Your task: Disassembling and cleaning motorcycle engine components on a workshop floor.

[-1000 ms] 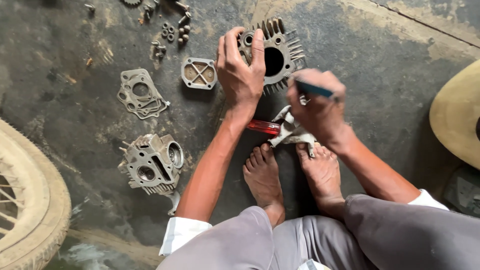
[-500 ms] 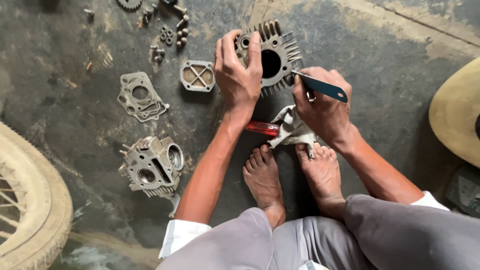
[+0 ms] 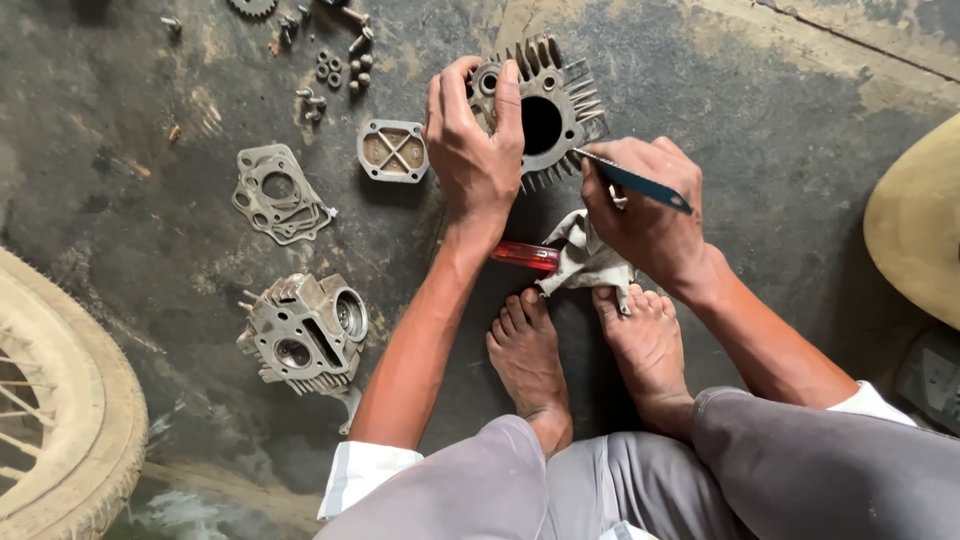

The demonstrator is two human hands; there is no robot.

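A finned metal engine cylinder (image 3: 548, 110) lies on the dirty concrete floor in front of my bare feet. My left hand (image 3: 472, 155) grips its left side, fingers curled over the rim. My right hand (image 3: 645, 205) holds a thin blue-handled blade (image 3: 640, 185), its tip against the cylinder's right edge. Under that hand lie a grey rag (image 3: 585, 255) and a red-handled tool (image 3: 524, 256), partly hidden.
A cylinder head (image 3: 305, 335) sits at lower left, a flat gasket (image 3: 278, 195) and a square metal cover (image 3: 392, 150) beyond it. Several small bolts and nuts (image 3: 335, 65) lie at the top. A spoked wheel (image 3: 60, 410) fills the left edge; a tan curved object (image 3: 920, 235) is right.
My right hand has lowered and turned, bringing the blue blade from upright to lying against the cylinder's right edge. The left hand keeps its grip on the cylinder.
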